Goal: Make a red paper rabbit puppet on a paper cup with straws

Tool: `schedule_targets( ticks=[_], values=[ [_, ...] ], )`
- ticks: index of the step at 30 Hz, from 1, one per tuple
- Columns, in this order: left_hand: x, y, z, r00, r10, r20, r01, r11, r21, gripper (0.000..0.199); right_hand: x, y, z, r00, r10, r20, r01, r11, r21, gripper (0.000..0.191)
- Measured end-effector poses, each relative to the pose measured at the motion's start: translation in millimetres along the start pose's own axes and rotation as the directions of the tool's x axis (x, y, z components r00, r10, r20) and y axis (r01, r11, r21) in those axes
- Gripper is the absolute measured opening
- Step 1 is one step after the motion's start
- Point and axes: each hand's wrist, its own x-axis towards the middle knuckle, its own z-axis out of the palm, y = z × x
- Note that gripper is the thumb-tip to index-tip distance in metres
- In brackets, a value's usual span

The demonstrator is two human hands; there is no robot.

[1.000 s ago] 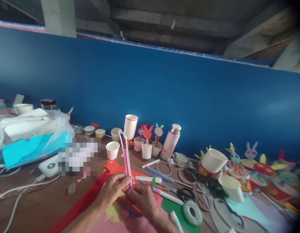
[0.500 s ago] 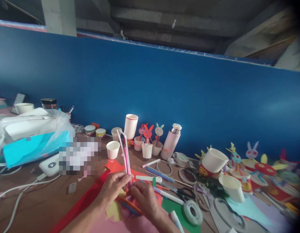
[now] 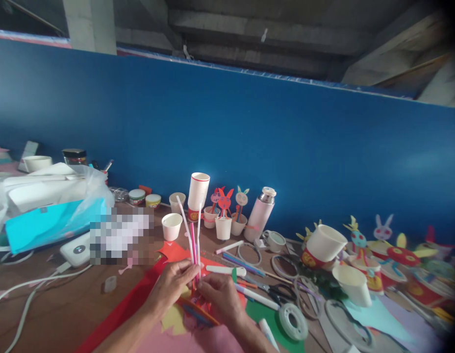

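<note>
Blue partition (image 3: 267,127) stands behind brown table (image 3: 76,306). Concrete pillar (image 3: 89,27) and overhead beams (image 3: 227,24) noted, dimly lit.

Head-worn view, facing forward and down

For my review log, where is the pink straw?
In the head view, left of centre, the pink straw stands between two white straws, rising from the left hand.
</note>
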Motion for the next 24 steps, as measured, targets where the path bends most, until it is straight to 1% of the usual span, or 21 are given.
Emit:
schedule_targets(
  ticks=[3,9,18,21,24],
  values=[
    [-1.2,1.4,0.6,1.0,-0.002,-0.004,0.002,1.0,0.014,0.037,-0.4,-0.9,-0.6,1.0,0.013,-0.004,-0.013,1.0,-0.007,0.026],
    [-1.9,0.4,1.1,1.0,-0.015,-0.012,0.016,0.999,0.04,0.038,1.7,4.2,0.7,0.997,0.075,-0.014,-0.075,0.997,-0.006,0.028],
    [-1.6,0.4,1.1,1.0,0.002,0.029,-0.001,1.0,-0.024,0.035,0.3,2.4,0.0,0.999,0.042,0.025,-0.041,0.998,-0.037,0.031],
    [-2.2,-1.9,2.0,0.999,-0.035,0.025,0.035,0.999,-0.025,0.037,0.0,2.9,-0.5,0.998,0.036,0.049,-0.034,0.998,-0.046,0.031],
    [-3.5,-4.4,3.5,0.996,-0.092,-0.02,0.092,0.996,0.015,0.039,0.3,5.4,-0.7,0.998,0.028,0.062,-0.024,0.997,-0.072,0.031]
  ],
)
